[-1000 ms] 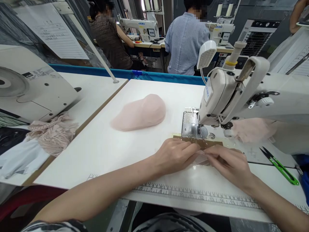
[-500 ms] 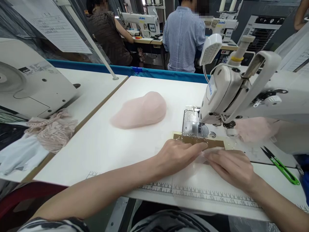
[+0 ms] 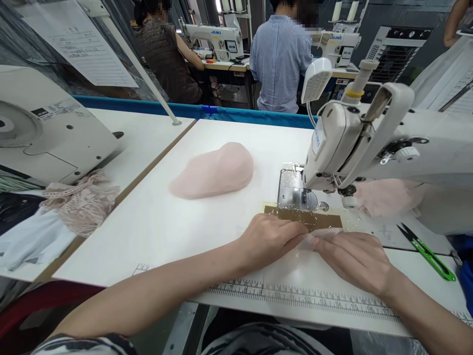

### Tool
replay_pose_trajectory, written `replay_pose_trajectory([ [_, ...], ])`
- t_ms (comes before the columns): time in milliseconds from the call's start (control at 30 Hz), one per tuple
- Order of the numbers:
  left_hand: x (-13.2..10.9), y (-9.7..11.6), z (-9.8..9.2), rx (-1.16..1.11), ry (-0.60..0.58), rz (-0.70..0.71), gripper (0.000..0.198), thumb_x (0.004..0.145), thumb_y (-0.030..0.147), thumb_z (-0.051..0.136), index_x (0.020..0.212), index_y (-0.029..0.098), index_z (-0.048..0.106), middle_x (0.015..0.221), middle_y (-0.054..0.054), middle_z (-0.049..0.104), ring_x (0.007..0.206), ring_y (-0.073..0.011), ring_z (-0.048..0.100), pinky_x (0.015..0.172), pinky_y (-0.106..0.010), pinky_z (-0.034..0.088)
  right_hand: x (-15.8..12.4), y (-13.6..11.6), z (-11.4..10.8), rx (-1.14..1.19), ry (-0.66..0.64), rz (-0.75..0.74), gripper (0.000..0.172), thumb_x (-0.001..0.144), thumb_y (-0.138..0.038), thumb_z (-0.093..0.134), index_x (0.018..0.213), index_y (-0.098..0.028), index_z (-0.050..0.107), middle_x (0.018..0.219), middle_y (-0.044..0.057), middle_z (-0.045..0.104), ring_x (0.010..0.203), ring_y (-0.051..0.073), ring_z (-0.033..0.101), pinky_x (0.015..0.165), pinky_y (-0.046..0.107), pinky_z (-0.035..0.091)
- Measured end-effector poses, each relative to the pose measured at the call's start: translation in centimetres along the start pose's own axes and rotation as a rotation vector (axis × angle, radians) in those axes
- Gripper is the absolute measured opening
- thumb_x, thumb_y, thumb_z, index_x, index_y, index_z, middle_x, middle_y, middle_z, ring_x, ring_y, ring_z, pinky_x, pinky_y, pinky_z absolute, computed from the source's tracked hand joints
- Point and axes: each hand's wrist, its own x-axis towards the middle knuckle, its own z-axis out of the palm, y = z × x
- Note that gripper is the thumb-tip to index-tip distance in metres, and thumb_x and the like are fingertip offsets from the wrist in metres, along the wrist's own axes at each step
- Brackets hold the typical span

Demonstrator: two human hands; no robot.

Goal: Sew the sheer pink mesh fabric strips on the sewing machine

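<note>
My left hand (image 3: 271,236) and my right hand (image 3: 353,256) meet fingertip to fingertip on the white table, pinching a small piece of sheer pale fabric (image 3: 310,241) between them. They lie just in front of a brown taped strip (image 3: 303,217) and the metal needle plate (image 3: 291,195) of the white sewing machine (image 3: 354,133). Both hands have their fingers pressed together on the fabric. A heap of pale pink fabric pieces (image 3: 214,170) sits to the left of the needle.
Green thread snips (image 3: 428,251) lie at the right. More pink fabric (image 3: 384,195) lies under the machine arm. Lace trim (image 3: 79,202) and another machine (image 3: 48,133) sit on the left table. A ruler strip (image 3: 306,296) runs along the front edge. Two people sew at the back.
Both hands stay in the same place, fingers shifting slightly on the sheer fabric. The view has wobbled a little.
</note>
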Motion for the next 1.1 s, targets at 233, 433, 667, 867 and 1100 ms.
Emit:
replay_pose_trajectory([
  [233, 0.9, 0.6, -1.2, -0.546, -0.386, -0.357, 0.012, 0.087, 0.028, 0.063, 0.083, 0.017, 0.068, 0.059, 0.004, 0.066, 0.049, -0.0058, 0.06, 0.049, -0.016, 0.045, 2.2, -0.7, -2.8, 0.498, -0.226, 0.514, 0.01, 0.089, -0.018, 0.055, 0.083, -0.023, 0.061, 0.067, -0.002, 0.064, 0.05, 0.01, 0.057, 0.042, 0.019, 0.045],
  [433, 0.7, 0.0, 0.6, -0.124, -0.329, -0.28, 0.015, 0.088, 0.023, 0.057, 0.079, 0.02, 0.069, 0.06, 0.003, 0.065, 0.051, -0.0094, 0.056, 0.053, -0.023, 0.04, 3.8, 0.7, -2.2, 0.44, -0.491, 0.773, 0.015, 0.089, -0.022, 0.052, 0.075, -0.022, 0.059, 0.052, -0.005, 0.056, 0.041, 0.009, 0.05, 0.039, 0.021, 0.036],
  [667, 0.6, -0.6, 1.6, 0.234, -0.196, -0.133, 0.02, 0.085, 0.031, 0.059, 0.099, 0.016, 0.06, 0.086, -0.002, 0.066, 0.074, -0.0161, 0.057, 0.062, -0.03, 0.039, 3.2, 2.6, 1.1, 0.188, -0.474, 0.723, 0.015, 0.09, -0.023, 0.047, 0.088, -0.023, 0.061, 0.074, -0.001, 0.067, 0.058, 0.015, 0.061, 0.054, 0.027, 0.043],
  [867, -0.1, -0.1, 1.4, 0.405, -0.135, 0.136, 0.015, 0.092, 0.013, 0.05, 0.093, 0.018, 0.065, 0.108, -0.002, 0.066, 0.092, -0.0162, 0.054, 0.076, -0.034, 0.036, 2.5, 2.7, 2.1, 0.013, -0.35, 0.535, 0.017, 0.092, -0.02, 0.047, 0.091, -0.019, 0.064, 0.086, 0.001, 0.067, 0.068, 0.014, 0.062, 0.056, 0.025, 0.042],
  [1100, -0.1, -0.3, 1.2, 0.384, -0.209, 0.069, 0.025, 0.097, 0.025, 0.045, 0.112, 0.016, 0.062, 0.12, -0.003, 0.064, 0.106, -0.0196, 0.052, 0.08, -0.035, 0.035, 2.2, 1.9, 1.4, -0.375, -0.224, 0.228, 0.02, 0.087, -0.008, 0.052, 0.098, -0.015, 0.068, 0.108, 0.001, 0.069, 0.06, 0.01, 0.06, 0.047, 0.026, 0.037],
])
